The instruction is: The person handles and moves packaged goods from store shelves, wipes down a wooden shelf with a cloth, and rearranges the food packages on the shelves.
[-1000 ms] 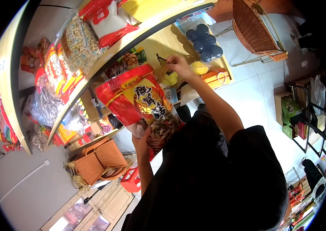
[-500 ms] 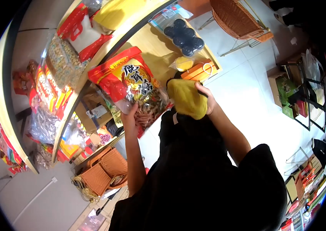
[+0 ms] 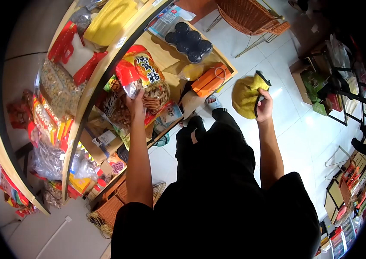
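Observation:
My left hand (image 3: 135, 103) is closed on a red and yellow bag of dried mushrooms (image 3: 150, 71), whose front is partly see-through. The bag is over the wooden shelf, against another clear bag of dried food (image 3: 116, 105) beside my wrist. Out to the right, above the floor, my right hand (image 3: 265, 105) grips a yellow cloth (image 3: 245, 97) with black edging. The cloth hangs bunched from my fingers, apart from the shelf.
A pack of black-lidded jars (image 3: 188, 42) and an orange box (image 3: 210, 80) stand on the wooden shelf (image 3: 172, 52). Bagged goods (image 3: 60, 82) fill the upper shelf at left. A wicker chair (image 3: 248, 17) stands beyond, and stocked racks (image 3: 343, 95) line the right.
My left hand has moved the mushroom bag away from my body and in over the shelf. My right hand has carried the yellow cloth rightward, away from the bag.

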Demonstrator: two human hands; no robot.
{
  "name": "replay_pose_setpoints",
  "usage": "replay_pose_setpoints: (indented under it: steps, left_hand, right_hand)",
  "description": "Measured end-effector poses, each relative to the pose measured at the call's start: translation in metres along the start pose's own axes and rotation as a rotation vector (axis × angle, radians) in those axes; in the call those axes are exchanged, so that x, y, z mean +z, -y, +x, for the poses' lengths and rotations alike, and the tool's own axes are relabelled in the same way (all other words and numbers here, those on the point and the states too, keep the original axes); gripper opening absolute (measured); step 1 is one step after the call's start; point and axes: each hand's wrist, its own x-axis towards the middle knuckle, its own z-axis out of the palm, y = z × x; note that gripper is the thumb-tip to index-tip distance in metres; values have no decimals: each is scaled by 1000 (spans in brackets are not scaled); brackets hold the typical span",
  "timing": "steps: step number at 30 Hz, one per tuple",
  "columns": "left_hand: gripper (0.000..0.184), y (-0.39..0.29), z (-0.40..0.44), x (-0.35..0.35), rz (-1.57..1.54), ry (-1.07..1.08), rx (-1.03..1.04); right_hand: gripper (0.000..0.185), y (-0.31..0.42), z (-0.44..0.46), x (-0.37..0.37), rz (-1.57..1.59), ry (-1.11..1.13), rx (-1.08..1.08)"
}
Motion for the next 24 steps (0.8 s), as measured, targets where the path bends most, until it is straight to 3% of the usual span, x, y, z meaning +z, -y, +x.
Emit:
replay_pose_setpoints:
  steps: [3,5,7,9,11,12,13,17,19,21,23,24]
  left_hand:
    - [57,21,49,12,-88,-11,-26]
    - [70,-14,39,24,-135,-57,-258]
    - [62,12,76,23,-281,70,-179]
    - [55,16,77,36,-378,127,-117]
    - [48,-6,58,54,-144,-232,-226]
    - [58,62,129,42,41,-223,-122]
    - [58,64,128,43,31,-223,-124]
    - [78,40,92,23,511,-47,-85]
    - [69,47,80,15,613,-123,397]
    - [53,15,26,10,248,51,174]
    - [36,32,6,-1,192,252,309]
    - [32,22,-22,-4,212,327,244]
  right_hand:
    - [17,-7,-6,-9,22,-10,-24]
    - [15,-16,-13,-3,-87,-220,-59]
    - [12,-25,-21,3,-102,-196,10]
    - [11,-37,-23,0,-199,-329,54]
    - [14,-47,-24,8,-302,-335,140]
    - [14,-54,-25,7,-316,-326,152]
    - [14,-60,-24,3,-330,-313,164]
    - [11,-67,-18,10,-380,-329,179]
    - [11,-69,-10,9,-410,-300,165]
    - [10,-66,0,18,-444,-258,155]
    - [10,-58,4,35,-466,-208,248]
    - [16,-57,21,13,-292,-69,293]
